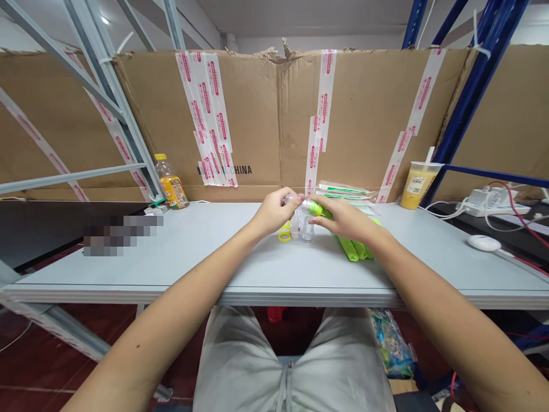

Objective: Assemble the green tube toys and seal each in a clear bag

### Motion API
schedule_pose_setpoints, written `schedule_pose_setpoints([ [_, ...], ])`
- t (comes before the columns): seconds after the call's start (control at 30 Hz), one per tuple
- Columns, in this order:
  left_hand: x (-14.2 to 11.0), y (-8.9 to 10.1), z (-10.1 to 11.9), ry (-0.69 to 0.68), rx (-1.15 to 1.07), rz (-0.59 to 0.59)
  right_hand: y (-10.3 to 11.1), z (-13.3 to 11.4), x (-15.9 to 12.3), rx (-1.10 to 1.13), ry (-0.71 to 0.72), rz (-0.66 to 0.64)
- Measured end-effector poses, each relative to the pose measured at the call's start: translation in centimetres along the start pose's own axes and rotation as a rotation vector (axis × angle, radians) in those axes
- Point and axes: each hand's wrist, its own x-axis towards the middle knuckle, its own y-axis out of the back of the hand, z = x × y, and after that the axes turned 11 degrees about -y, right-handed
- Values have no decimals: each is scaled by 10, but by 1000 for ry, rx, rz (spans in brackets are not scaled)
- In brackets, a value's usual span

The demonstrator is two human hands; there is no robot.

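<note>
Lime-green tube [321, 208], transparent plastic [306, 204] at one end.

Across the back of a pale desk [180, 252], a wall of brown cardboard [257, 114] patched with red-printed white tape [328, 97]. At back left, beside a grey metal frame [105, 86], a bottle [175, 190] with a yellow cap. At back right, next to a blue metal post [469, 97], a lidded cup [415, 194], yellow inside, with a straw [430, 153]. Farther right, a white power strip [500, 210] with cables [454, 214]; nearer, a rounded white object [484, 243]. Below the desk, a colourful plastic package [391, 343] and dark red floor [86, 332].
</note>
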Motion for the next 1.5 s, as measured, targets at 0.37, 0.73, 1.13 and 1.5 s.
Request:
schedule_pose_setpoints([
  [0.37,1,10,4,-138,-124,-179,0,1,-2,293,11,-188],
  [0.73,3,0,10,165,-172,-34,0,-10,-1,-264,-124,13],
  [1.13,0,13,19,-2,-371,-277,8,-5,-10,744,-203,-587],
  [1.5,1,3,19,191,-245,-54,2,-9,-1,-138,-37,40],
])
